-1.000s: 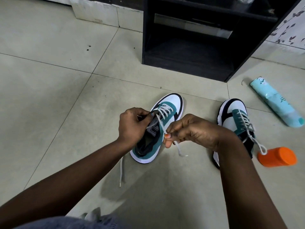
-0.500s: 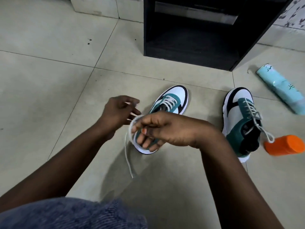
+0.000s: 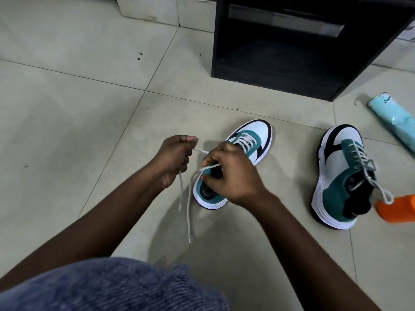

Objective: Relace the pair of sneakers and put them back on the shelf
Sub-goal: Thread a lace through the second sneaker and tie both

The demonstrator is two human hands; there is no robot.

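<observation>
A teal, white and black sneaker stands on the tiled floor in front of me, toe pointing away. My left hand pinches one end of its white lace, pulled out to the left of the shoe. My right hand lies over the shoe's opening, fingers curled around the other lace strand. Two loose lace ends hang down toward the floor. The second sneaker lies tipped on its side to the right, its lace tied.
A black shelf unit stands open on the floor behind the shoes. An orange bottle lies right of the second sneaker, a light blue rolled package beyond it. My blue-clad knee fills the lower left.
My left hand pulled the lace end further left and up. My right hand shifted onto the shoe's opening, and the lace strands now cross between the hands.
</observation>
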